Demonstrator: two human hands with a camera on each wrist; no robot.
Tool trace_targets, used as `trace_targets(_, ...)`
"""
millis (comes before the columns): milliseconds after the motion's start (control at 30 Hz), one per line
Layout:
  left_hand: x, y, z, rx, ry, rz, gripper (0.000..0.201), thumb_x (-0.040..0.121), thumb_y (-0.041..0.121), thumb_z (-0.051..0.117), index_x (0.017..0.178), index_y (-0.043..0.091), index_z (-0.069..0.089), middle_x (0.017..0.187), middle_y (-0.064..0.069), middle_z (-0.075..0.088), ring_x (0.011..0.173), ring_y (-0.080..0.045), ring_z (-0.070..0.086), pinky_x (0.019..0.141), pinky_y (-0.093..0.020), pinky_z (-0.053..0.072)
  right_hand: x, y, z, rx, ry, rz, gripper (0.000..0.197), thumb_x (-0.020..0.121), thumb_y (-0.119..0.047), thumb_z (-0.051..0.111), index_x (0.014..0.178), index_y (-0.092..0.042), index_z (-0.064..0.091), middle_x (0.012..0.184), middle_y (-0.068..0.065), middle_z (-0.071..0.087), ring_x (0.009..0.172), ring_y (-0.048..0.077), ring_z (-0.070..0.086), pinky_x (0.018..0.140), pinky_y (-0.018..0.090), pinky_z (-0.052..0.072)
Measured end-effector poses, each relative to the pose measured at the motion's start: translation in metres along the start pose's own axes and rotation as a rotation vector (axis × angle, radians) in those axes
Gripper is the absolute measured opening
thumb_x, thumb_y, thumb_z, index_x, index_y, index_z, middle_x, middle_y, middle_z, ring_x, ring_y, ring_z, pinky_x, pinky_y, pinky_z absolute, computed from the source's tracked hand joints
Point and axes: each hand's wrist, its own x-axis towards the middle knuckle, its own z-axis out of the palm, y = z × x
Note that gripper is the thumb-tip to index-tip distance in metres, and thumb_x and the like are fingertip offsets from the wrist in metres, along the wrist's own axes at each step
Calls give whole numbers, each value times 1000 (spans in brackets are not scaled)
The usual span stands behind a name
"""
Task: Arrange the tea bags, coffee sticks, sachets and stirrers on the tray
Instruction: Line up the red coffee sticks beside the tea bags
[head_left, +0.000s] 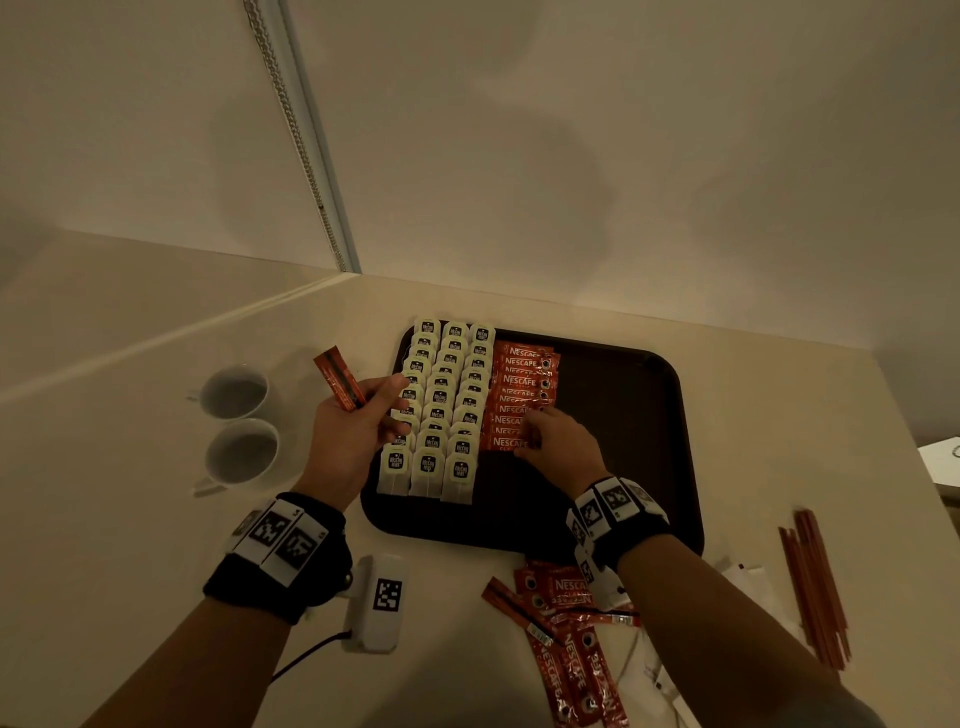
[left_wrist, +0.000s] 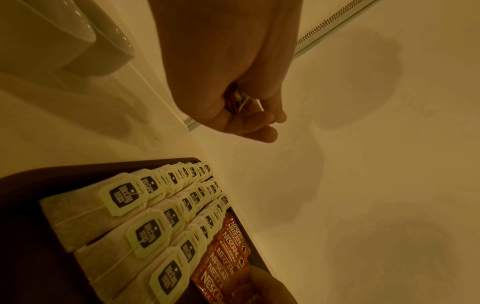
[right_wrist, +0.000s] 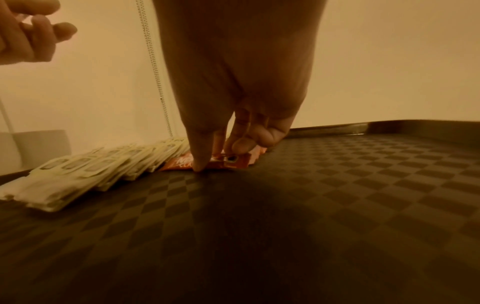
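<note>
A dark brown tray (head_left: 623, 426) carries three rows of overlapping tea bags (head_left: 441, 410) on its left side and a column of red coffee sticks (head_left: 519, 395) beside them. My left hand (head_left: 358, 421) hovers over the tray's left edge and grips a few red coffee sticks (head_left: 337, 379) that point up and away. My right hand (head_left: 556, 441) is at the near end of the coffee column, thumb and fingers (right_wrist: 200, 162) pinching the nearest stick (right_wrist: 233, 162) against the tray floor (right_wrist: 337, 195). The held sticks' lower end (left_wrist: 237, 101) shows inside the left fist.
Two white cups (head_left: 236, 426) stand left of the tray. Loose coffee sticks (head_left: 566, 634) lie on the counter near the front, partly under my right forearm. Red stirrers (head_left: 815, 587) lie at the right. A white tagged device (head_left: 382, 603) sits by my left wrist. Walls close behind.
</note>
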Motion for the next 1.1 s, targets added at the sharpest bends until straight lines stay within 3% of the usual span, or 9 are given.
trace_targets(300,1,-1,0,1,-8,2,15,88,21,63,95,9,68,72,-3,63,46,-10,56,46,-16,44,1,1,2,-10,23,5,34,83,-33,66,112,-21,53,117,-2,54,104,16,54,90,35,48)
trace_targets(433,-2,0,1,-20,-48,0,31,79,38,63,98,13,64,70,-1,65,40,-11,53,44,-20,39,1,2,1,-19,24,3,34,83,-34,66,112,-21,52,117,-2,54,104,15,53,90,34,48)
trace_targets(533,-2,2,1,-32,-92,-47,33,85,50,52,92,18,55,61,1,62,33,-12,45,35,-19,29,2,2,1,-23,19,3,40,83,-34,66,117,-21,51,120,-1,54,107,16,53,93,35,47)
trace_targets(633,-1,2,1,-88,-137,-154,47,94,60,30,79,19,48,53,0,56,30,-13,42,35,-17,24,2,3,0,-20,7,10,42,83,-37,66,118,-21,51,120,-2,54,107,16,54,93,36,47)
trace_targets(733,-3,6,3,-96,-251,-194,62,94,64,14,84,17,53,48,-1,49,30,-13,39,34,-17,26,1,-5,-7,9,66,-42,31,86,-43,61,108,-22,53,108,-4,56,96,13,56,88,35,50)
trace_targets(800,-4,11,5,-32,-345,-212,66,93,64,10,85,13,52,48,-2,47,31,-13,38,33,-18,28,0,-22,-23,126,122,-133,24,93,-39,52,104,-18,57,100,-3,59,87,10,55,82,32,52)
trace_targets(867,-3,16,11,56,-408,-216,67,92,65,12,81,12,51,49,-2,45,32,-13,38,34,-19,29,-4,-49,-47,426,100,-192,28,98,-33,44,108,-12,58,94,-1,61,80,8,56,74,23,49)
trace_targets(967,-4,23,27,161,-419,-157,55,97,56,25,84,13,55,55,2,39,38,-11,38,40,-22,33,-14,-83,-81,859,-24,-231,28,93,-31,54,115,-15,55,86,-4,62,71,4,58,63,14,46)
trace_targets(1100,-7,25,42,22,-336,-191,27,102,24,39,100,5,58,77,-3,58,61,-8,62,59,-26,51,-22,-98,-84,789,-68,-372,63,68,-19,83,118,-20,45,89,1,62,79,11,62,71,22,51)
